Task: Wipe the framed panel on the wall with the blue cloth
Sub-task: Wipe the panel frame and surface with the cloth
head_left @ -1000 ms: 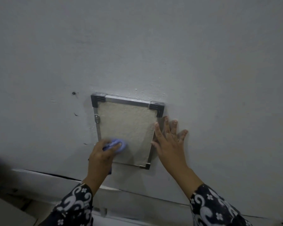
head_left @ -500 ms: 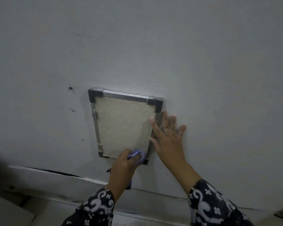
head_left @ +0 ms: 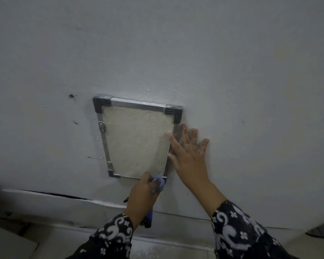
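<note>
Metal-framed beige textured panel [head_left: 137, 141] hung on grey wall [head_left: 232, 71]; our left hand [head_left: 142, 193] pinched crumpled blue cloth [head_left: 158, 184] at its bottom-right corner, right hand [head_left: 189, 157] fingers [head_left: 173, 141] spread flat along its right edge.

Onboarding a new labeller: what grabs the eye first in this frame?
First the rectangular metal-framed panel with its rough cream face and black plastic corners, the only fixture on the plain grey wall. Next the left hand, its grip bunching the blue cloth against the panel's lower right corner. The right hand lies flat with fingers spread at the panel's right edge, forefinger on its face.
</note>
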